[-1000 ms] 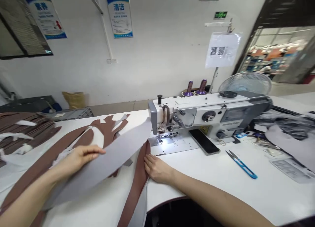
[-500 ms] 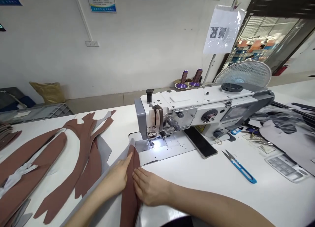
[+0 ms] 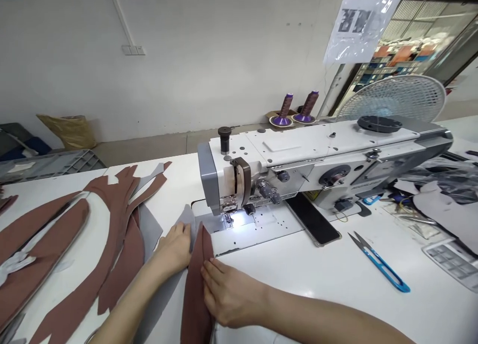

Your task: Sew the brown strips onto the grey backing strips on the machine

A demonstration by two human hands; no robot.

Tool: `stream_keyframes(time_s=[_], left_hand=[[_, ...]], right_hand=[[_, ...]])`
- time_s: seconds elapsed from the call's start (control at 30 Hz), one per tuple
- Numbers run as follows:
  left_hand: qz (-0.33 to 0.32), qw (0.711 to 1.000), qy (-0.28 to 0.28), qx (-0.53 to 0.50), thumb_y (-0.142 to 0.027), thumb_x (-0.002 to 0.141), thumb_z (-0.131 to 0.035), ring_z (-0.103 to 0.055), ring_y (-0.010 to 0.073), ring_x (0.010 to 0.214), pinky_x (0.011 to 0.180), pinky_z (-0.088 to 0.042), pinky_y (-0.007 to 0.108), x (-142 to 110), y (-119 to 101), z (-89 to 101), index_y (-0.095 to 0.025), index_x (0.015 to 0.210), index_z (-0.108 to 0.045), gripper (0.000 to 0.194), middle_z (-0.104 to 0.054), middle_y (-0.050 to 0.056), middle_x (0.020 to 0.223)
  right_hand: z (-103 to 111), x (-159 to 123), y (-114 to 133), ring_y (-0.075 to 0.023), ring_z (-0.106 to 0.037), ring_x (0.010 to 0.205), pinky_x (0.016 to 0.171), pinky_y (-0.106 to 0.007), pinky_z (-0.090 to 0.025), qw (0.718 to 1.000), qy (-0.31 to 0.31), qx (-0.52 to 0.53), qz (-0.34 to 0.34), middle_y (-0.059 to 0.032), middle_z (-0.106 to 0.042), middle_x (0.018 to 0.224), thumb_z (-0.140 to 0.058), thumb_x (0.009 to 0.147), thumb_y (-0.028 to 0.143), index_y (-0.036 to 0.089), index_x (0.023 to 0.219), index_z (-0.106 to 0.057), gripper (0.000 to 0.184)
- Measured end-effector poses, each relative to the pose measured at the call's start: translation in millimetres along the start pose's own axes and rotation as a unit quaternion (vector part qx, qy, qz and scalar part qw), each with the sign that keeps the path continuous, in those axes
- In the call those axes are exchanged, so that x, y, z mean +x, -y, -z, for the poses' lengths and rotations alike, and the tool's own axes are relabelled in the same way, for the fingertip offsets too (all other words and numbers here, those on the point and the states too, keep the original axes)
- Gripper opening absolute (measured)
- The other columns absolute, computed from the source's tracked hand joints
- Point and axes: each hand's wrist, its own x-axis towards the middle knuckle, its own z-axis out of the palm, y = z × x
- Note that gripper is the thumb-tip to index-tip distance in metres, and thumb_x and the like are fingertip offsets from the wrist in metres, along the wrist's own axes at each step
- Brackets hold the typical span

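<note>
My left hand [image 3: 174, 249] is closed, its fingers curled at the edge of a grey fabric piece [image 3: 186, 217]; the thumb side is partly hidden. Under the fingers of my right hand [image 3: 233, 291] is the right edge of a brown fabric piece [image 3: 196, 289], folded along its length, and the hand looks closed on it. The tip of the brown piece points toward the lit presser foot [image 3: 228, 219] of the sewing machine [image 3: 287, 160], just short of it. Both fabric pieces lie side by side at the machine's front left.
More cut brown pieces [image 3: 112, 219] spread over the table to the left. Blue-handled thread snips [image 3: 381, 264] and a phone [image 3: 315, 222] lie right of the needle area. Behind the machine stand two brown thread cones [image 3: 286, 107] and a fan [image 3: 396, 97].
My left hand has moved from the brown piece leftward onto the grey one, its index finger now drawn in. My right hand stays on the brown edge. The view has shifted slightly.
</note>
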Motion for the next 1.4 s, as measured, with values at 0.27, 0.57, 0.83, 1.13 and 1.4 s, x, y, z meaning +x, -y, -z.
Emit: stream_keyframes(time_s=[0.27, 0.57, 0.83, 1.13, 1.4], left_hand=[[0.083, 0.988, -0.111, -0.067, 0.000, 0.079, -0.032, -0.058, 0.0278, 0.109, 0.089, -0.049, 0.040, 18, 20, 9.0, -0.008, 0.129, -0.053, 0.055, -0.059, 0.018, 0.115], [-0.106, 0.974, -0.193, -0.048, 0.003, 0.080, -0.034, -0.056, 0.0243, 0.098, 0.086, -0.047, 0.038, -67, -20, -29.9, -0.023, 0.119, -0.066, 0.056, -0.062, 0.008, 0.104], [-0.055, 0.985, -0.126, -0.107, -0.004, 0.088, -0.033, -0.057, 0.0190, 0.098, 0.084, -0.047, 0.031, -35, -45, -28.2, -0.012, 0.126, -0.053, 0.043, -0.057, 0.009, 0.108], [-0.086, 0.981, -0.174, 0.024, -0.002, 0.086, -0.037, -0.056, 0.0228, 0.093, 0.078, -0.048, 0.034, -34, -68, -46.3, -0.010, 0.135, -0.048, 0.051, -0.059, 0.012, 0.101], [-0.092, 0.987, -0.121, 0.045, -0.003, 0.088, -0.037, -0.058, 0.0228, 0.095, 0.078, -0.049, 0.032, -16, -73, -30.1, -0.010, 0.137, -0.047, 0.050, -0.058, 0.011, 0.102]], right_hand=[[-1, -1, -1, -0.0339, -0.066, 0.097, 0.091, -0.048, -0.048, 1.000, -0.008, 0.000, -0.007, -0.0251, -0.067, 0.107, -0.055, 0.086, 0.019, 0.004, 0.088, -0.066, 0.019], [-4, -1, 0, -0.0295, -0.066, 0.088, 0.090, -0.046, -0.047, 0.999, -0.008, 0.031, -0.029, -0.0215, -0.068, 0.092, -0.050, 0.086, 0.015, 0.008, 0.082, -0.064, 0.016], [-3, -1, -1, -0.0302, -0.066, 0.080, 0.087, -0.048, -0.050, 0.999, -0.011, 0.005, -0.048, -0.0201, -0.068, 0.083, -0.054, 0.082, 0.010, 0.005, 0.084, -0.065, 0.012], [9, -33, -14, -0.0297, -0.067, 0.094, 0.093, -0.045, -0.050, 0.998, 0.021, -0.014, -0.064, -0.0232, -0.069, 0.095, -0.048, 0.087, 0.009, 0.006, 0.082, -0.064, 0.017], [-2, -42, -29, -0.0310, -0.065, 0.098, 0.097, -0.046, -0.049, 0.998, -0.002, -0.007, -0.070, -0.0225, -0.068, 0.102, -0.045, 0.090, 0.011, 0.005, 0.088, -0.065, 0.021]])
